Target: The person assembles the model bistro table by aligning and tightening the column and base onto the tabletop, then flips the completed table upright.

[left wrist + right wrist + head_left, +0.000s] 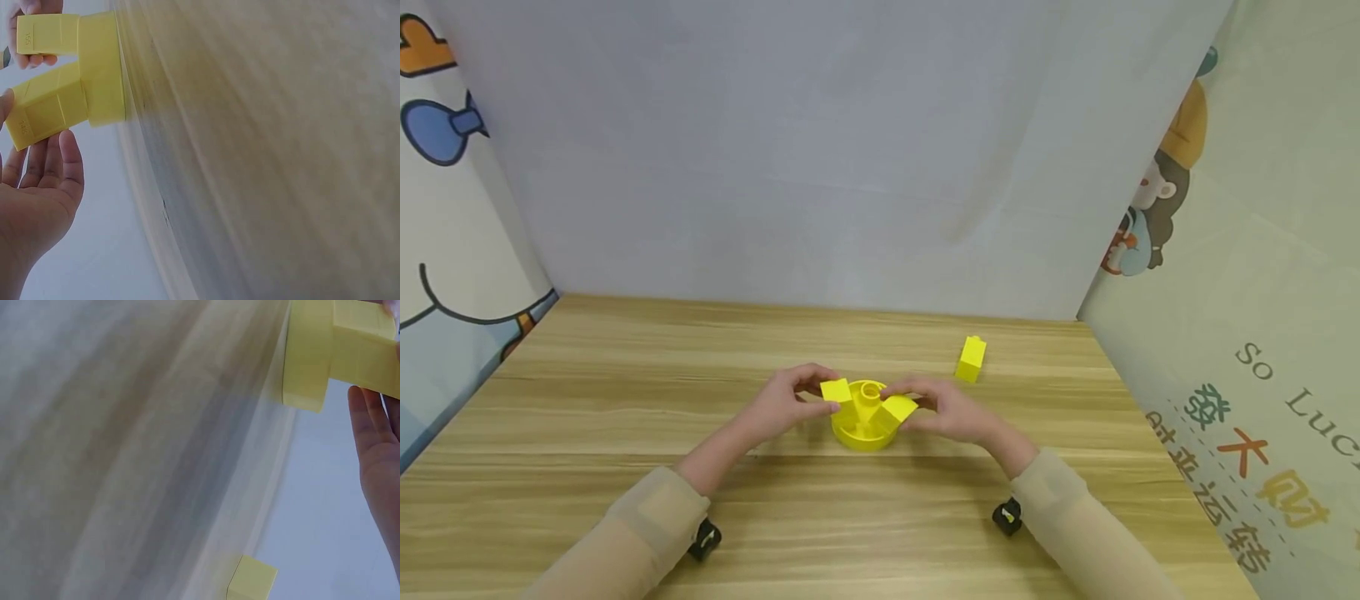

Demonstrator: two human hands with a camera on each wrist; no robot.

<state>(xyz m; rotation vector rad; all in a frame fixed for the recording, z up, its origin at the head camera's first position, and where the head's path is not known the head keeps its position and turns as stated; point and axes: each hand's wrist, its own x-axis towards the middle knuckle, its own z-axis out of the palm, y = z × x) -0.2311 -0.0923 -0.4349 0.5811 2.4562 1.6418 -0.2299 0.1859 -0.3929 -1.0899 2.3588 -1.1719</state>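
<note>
Round yellow base (862,432) holds two wedge pieces; left hand (782,406) pinches one (836,390), right hand (951,410) the other (897,408).

head: high, forward-down | wrists: close, tabletop-level | shared: yellow ring (863,421)

Yellow round base (861,429) mid-table; two yellow blocks (836,390) seated.

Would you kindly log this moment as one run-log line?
left hand: pinches yellow block | right hand: holds yellow wedge | both at round yellow base | spare yellow brick: apart on table
</note>
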